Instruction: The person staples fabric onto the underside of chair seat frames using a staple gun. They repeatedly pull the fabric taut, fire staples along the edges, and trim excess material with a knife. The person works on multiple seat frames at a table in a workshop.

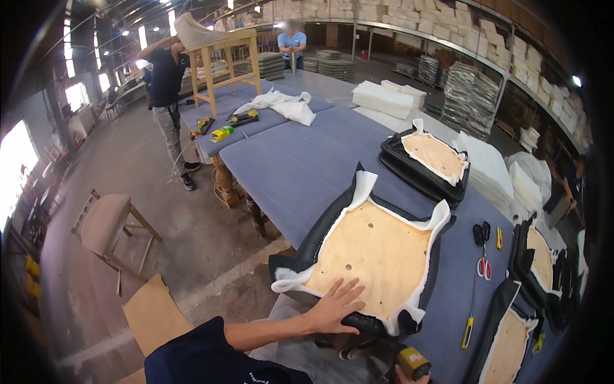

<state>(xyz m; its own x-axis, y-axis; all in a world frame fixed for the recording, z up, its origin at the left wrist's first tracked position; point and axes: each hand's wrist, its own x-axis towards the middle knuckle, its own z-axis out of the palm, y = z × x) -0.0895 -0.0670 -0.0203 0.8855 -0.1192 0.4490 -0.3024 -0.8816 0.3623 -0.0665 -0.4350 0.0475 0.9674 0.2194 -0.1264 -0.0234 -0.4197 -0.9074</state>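
Observation:
A seat cushion [371,256] lies upside down at the near edge of the blue-covered table. Its bare plywood base faces up, and white wadding and black covering stand up loosely around the rim and corners. My left hand [338,308] rests flat on the near part of the plywood, fingers spread. At the bottom edge, my right hand [412,377] is wrapped round a yellow and black staple gun [414,362], just below the cushion's near right corner. Most of that hand is cut off by the picture's edge.
More upturned cushions lie behind [435,157] and at right [505,345]. Red-handled scissors [483,269], a yellow-handled screwdriver [468,333] and a yellow cutter [499,238] lie on the table [288,150]. A chair [112,224] stands left. Two people [167,77] [292,42] work beyond.

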